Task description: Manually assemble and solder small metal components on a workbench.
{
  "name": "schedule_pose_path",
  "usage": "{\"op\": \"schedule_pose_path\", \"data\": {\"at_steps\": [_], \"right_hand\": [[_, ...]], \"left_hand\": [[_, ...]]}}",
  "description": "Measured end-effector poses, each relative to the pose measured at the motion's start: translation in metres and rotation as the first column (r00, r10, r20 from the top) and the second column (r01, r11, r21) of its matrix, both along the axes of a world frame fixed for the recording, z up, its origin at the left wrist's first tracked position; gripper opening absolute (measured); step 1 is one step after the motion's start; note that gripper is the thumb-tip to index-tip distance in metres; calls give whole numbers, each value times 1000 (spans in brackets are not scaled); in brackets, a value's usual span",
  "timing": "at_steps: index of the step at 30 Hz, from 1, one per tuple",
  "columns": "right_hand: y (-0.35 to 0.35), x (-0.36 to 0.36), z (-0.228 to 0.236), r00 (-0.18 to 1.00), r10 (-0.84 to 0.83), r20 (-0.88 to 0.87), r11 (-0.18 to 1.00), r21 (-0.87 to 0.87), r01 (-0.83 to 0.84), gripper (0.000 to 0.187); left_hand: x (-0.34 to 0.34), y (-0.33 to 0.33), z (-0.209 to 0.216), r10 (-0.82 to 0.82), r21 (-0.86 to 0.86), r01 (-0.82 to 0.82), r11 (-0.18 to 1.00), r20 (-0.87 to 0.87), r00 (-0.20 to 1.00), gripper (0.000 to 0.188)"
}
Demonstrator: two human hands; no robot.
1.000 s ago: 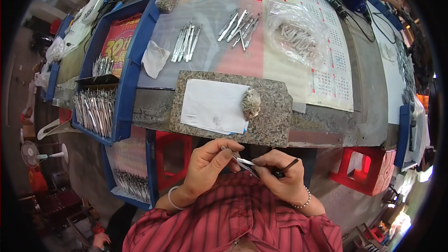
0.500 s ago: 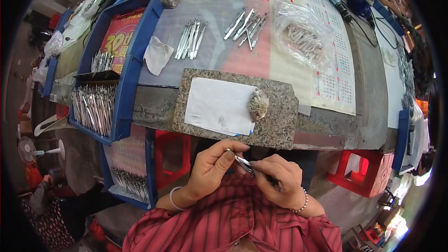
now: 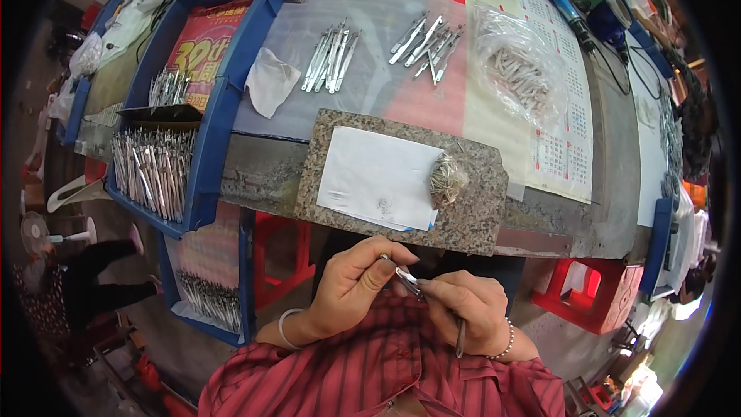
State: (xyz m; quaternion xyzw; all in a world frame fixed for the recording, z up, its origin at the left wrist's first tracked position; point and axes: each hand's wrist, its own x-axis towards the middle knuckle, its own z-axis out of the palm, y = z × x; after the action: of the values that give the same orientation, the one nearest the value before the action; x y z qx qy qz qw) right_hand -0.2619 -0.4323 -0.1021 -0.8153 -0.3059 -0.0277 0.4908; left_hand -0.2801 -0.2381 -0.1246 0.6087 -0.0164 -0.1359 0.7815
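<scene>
Though largely covered by fingers, can be made out as a slim silvery tool [image 3: 405, 277] between both hands, over a striped red shirt [image 3: 363, 363] and just below the near edge of a speckled stone slab [image 3: 475, 224]. Is clamped at its upper-left end by thumb and fingers of the left hand [image 3: 355, 276]; meets, at lower right, the fingertips of the right hand [image 3: 472, 305], curled closed around a thin rod [image 3: 461, 338]. Note this poking out below, otherwise hidden; cannot tell whether joined to the tool. Find, far left, another person [image 3: 116, 293], blurred, darkened by the rim.
</scene>
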Motion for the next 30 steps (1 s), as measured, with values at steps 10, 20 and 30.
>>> {"op": "schedule_pose_path", "data": {"at_steps": [10, 20, 30], "right_hand": [[18, 0, 1, 998, -23, -63, 999, 29, 25, 27], [18, -1, 6, 987, 29, -159, 999, -30, -34, 25], [6, 5, 9, 905, 95, -415, 995, 10, -99, 22]], "left_hand": [[-8, 8, -2, 164, 167, -190, 968, 156, 974, 21], [-10, 20, -4, 46, -3, -46, 999, 21, 999, 21], [-12, 24, -1, -135, -55, 127, 990, -173, 976, 21]]}}
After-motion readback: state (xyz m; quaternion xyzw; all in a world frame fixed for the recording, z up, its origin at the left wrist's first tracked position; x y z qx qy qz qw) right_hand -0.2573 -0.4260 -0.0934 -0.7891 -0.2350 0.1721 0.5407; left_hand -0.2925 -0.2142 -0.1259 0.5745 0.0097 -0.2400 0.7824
